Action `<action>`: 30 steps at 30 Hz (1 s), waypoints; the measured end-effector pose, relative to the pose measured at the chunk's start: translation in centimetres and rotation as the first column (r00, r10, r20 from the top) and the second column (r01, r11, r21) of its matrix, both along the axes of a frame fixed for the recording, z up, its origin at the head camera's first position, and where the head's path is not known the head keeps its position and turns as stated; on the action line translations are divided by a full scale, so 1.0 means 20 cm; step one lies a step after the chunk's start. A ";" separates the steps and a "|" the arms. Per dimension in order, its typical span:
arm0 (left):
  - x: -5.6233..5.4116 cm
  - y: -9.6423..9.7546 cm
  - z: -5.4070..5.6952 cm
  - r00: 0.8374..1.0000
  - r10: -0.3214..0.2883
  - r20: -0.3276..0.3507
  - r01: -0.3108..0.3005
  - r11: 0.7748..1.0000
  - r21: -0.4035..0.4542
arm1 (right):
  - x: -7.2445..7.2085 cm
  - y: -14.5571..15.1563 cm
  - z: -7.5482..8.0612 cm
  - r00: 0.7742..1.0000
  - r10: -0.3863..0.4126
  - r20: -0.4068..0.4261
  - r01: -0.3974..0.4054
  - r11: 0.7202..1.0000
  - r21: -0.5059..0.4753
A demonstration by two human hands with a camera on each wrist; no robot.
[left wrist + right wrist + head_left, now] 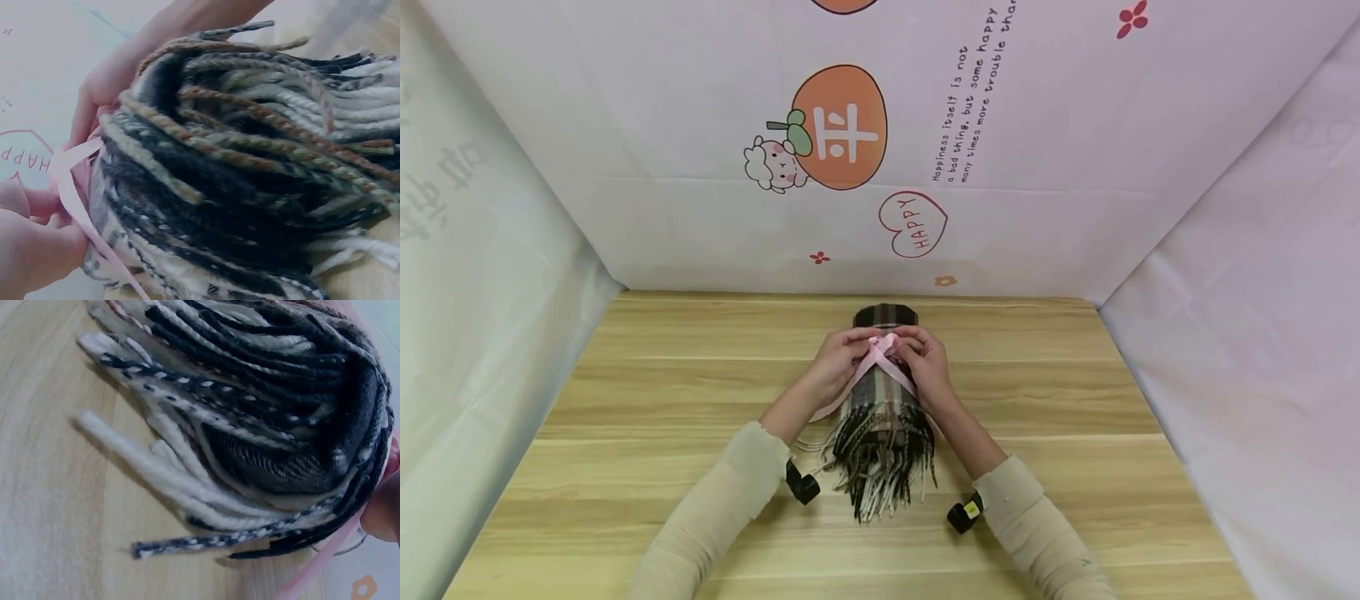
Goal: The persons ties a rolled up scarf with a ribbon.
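Observation:
A rolled plaid scarf (883, 392) in black, grey and brown lies lengthwise at the middle of the table, its twisted fringe (880, 475) spread toward the near side. Over the roll, a pink ribbon (877, 354) is crossed and looped. My left hand (838, 362) pinches the ribbon on the left of the crossing. From the other side my right hand (925, 364) pinches it too, fingertips close to the left ones. The left wrist view has the ribbon (72, 181) between the fingers beside the fringe (250, 137). In the right wrist view the fringe (250, 412) hides most of the hand.
The wooden table (685, 383) runs up to a white printed backdrop (700, 167) behind the scarf. White cloth sides stand left (482, 292) and right (1247, 292). Black wrist-camera mounts hang below both sleeves (722, 500).

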State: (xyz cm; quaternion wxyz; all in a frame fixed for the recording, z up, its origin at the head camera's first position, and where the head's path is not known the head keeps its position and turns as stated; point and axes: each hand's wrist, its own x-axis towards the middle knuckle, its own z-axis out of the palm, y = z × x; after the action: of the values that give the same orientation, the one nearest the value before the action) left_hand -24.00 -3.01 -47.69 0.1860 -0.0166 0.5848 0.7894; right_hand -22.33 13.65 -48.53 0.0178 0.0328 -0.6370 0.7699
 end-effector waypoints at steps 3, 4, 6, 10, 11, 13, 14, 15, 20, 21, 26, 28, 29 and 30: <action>0.00 -0.02 0.00 0.999 -0.052 0.009 0.052 0.999 0.009 | 0.01 0.01 0.01 0.999 0.040 -0.005 -0.040 0.997 0.059; 0.00 -0.02 0.00 0.998 -0.060 0.004 0.060 0.998 0.004 | 0.01 0.01 0.01 0.998 0.053 -0.012 -0.052 0.994 0.096; 0.00 -0.03 0.00 0.997 -0.071 -0.017 0.071 0.997 -0.002 | 0.02 0.01 0.01 0.997 0.072 -0.024 -0.067 0.982 0.176; 0.01 -0.02 -0.01 0.997 -0.042 -0.062 0.039 0.998 -0.052 | 0.02 0.01 0.01 0.997 0.053 -0.056 -0.034 0.952 0.303; 0.01 -0.01 -0.01 0.997 -0.028 -0.077 0.023 0.997 -0.071 | 0.02 0.00 0.01 0.998 0.032 -0.061 -0.011 0.949 0.314; 0.02 0.00 -0.01 0.992 0.009 -0.125 -0.026 0.990 -0.138 | 0.02 0.00 0.00 0.997 -0.024 -0.071 0.046 0.945 0.325; 0.02 0.01 -0.01 0.988 0.028 -0.150 -0.055 0.983 -0.174 | 0.01 -0.01 0.00 0.996 -0.057 -0.073 0.078 0.943 0.324; 0.02 0.02 -0.01 0.983 0.047 -0.178 -0.085 0.974 -0.212 | 0.01 -0.01 -0.01 0.993 -0.089 -0.076 0.109 0.943 0.316; 0.04 0.06 -0.01 0.939 0.111 -0.325 -0.240 0.889 -0.389 | -0.01 -0.02 -0.01 0.973 -0.229 -0.035 0.231 0.949 0.214; 0.04 0.06 -0.01 0.928 0.113 -0.355 -0.265 0.870 -0.416 | -0.01 -0.03 -0.01 0.970 -0.243 -0.015 0.242 0.955 0.174; 0.03 0.07 -0.01 0.894 0.137 -0.427 -0.344 0.821 -0.456 | -0.03 -0.03 0.04 0.963 -0.230 0.139 0.246 0.963 -0.111; 0.03 0.07 0.00 0.905 0.172 -0.390 -0.340 0.843 -0.416 | -0.04 -0.02 0.06 0.961 -0.194 0.195 0.235 0.948 -0.213; 0.04 0.07 0.00 0.913 0.193 -0.361 -0.336 0.857 -0.391 | -0.04 -0.01 0.06 0.961 -0.168 0.219 0.222 0.942 -0.251; 0.04 0.07 0.01 0.920 0.214 -0.327 -0.331 0.872 -0.361 | -0.04 0.00 0.07 0.960 -0.142 0.240 0.209 0.936 -0.283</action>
State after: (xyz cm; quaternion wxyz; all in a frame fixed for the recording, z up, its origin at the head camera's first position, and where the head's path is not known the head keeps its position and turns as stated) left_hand -23.24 -1.59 -47.52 -0.0195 -0.0277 0.7488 0.6620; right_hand -23.21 13.69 -47.17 0.0228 -0.1113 -0.5086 0.8535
